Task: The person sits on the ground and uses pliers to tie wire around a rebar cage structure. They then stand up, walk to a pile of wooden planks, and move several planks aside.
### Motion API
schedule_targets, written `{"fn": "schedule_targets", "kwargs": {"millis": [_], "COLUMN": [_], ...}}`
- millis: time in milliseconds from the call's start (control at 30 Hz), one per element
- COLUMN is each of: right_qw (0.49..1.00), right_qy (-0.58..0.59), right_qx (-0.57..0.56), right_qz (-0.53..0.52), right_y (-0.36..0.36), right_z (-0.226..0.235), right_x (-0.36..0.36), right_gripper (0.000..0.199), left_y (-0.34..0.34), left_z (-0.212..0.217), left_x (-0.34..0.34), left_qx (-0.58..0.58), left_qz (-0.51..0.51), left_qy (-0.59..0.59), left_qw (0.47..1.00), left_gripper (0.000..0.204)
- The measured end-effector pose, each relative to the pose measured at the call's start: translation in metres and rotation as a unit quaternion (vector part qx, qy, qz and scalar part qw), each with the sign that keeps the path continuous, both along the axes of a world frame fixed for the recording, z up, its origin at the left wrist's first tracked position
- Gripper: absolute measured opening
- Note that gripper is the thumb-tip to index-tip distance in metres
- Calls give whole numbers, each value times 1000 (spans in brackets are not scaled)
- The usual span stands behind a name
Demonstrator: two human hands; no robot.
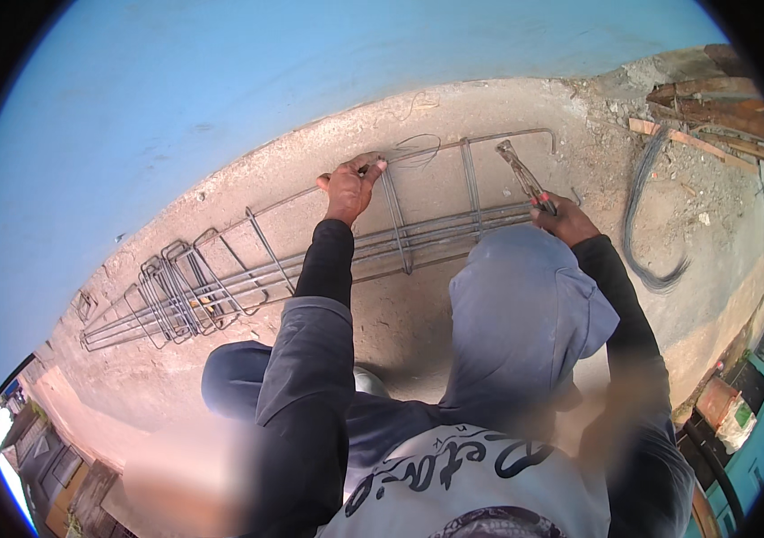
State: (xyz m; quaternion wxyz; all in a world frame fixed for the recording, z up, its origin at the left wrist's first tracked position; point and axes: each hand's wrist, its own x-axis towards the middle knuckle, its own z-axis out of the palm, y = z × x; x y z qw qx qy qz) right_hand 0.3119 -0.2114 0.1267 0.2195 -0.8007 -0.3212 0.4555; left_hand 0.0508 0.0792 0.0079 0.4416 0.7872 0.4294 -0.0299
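Note:
A rebar cage (440, 235) of long steel bars and bent stirrups lies on the ground before me. My left hand (350, 188) is closed at its far bar, where a stirrup corner meets it. A thin loop of tie wire (419, 149) sticks out by those fingertips; the fingers hide the exact grip. On the right, pincers (522, 172) with red on the handles are gripped in my right hand (565, 221). Their jaws point up and left, apart from the cage. Several stirrups (171, 287) are bunched near the cage's left end.
A bundle of loose wire (640, 211) curves over the ground to the right. Wooden boards (722, 112) lie at the far right. A blue wall or sheet (310, 63) runs along the far side. My knee (525, 314) is bent up close to the cage's near side.

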Motion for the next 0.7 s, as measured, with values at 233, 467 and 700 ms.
{"fn": "schedule_targets", "kwargs": {"millis": [233, 467, 700], "right_qw": [931, 929, 991], "right_qy": [-78, -171, 70], "right_qx": [-149, -33, -99], "right_qz": [324, 328, 53], "right_y": [156, 146, -6], "right_z": [-4, -41, -105], "right_x": [-1, 5, -53], "right_gripper": [52, 47, 48], "left_y": [14, 9, 6], "left_z": [4, 5, -11], "left_x": [-23, -14, -5], "left_qx": [-92, -69, -36], "left_qz": [-16, -40, -8], "left_qy": [-29, -56, -58], "left_qw": [995, 995, 998], "left_gripper": [51, 47, 41]}}
